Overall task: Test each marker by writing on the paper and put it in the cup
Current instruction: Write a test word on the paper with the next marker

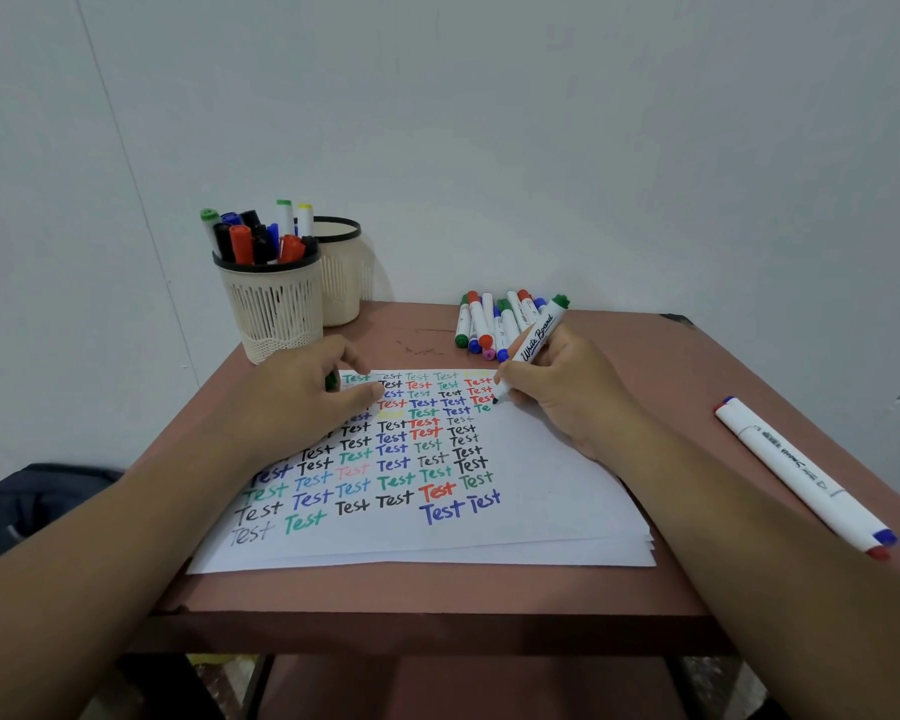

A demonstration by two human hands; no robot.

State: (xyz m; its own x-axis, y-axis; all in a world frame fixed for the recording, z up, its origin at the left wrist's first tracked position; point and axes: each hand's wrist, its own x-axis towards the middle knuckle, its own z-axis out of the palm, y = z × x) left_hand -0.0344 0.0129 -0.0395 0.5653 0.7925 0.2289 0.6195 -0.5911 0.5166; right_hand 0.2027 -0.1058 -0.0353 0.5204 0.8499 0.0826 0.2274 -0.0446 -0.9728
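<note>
The right hand (562, 392) grips a green whiteboard marker (533, 343), fingers curled round the barrel, tip down on the paper (541, 491) near its far right part. The barrel reads "White Board" in black script; its green end points up and away. Beside the tip stands an unfinished green "Te".

The left hand (302, 397) lies on the far left part of the paper, fingers loosely bent and pressing the sheet; something small and green shows under the fingers, and what it is cannot be told.

The paper, top of a small stack, lies at the middle of the brown table (645, 356) and bears rows of "Test" in black, blue, red, green, teal, pink and faint yellow.

At the far left corner stands a cream slotted cup (271, 314) with a black rim, filled with markers upright. Just behind it is a second cup (341, 283) of the same make.

A heap of loose markers (489, 324) lies at the far edge, just beyond the right hand. Two white markers (801, 472), one blue-capped and one red-capped, lie together along the right edge; their print is not legible.
</note>
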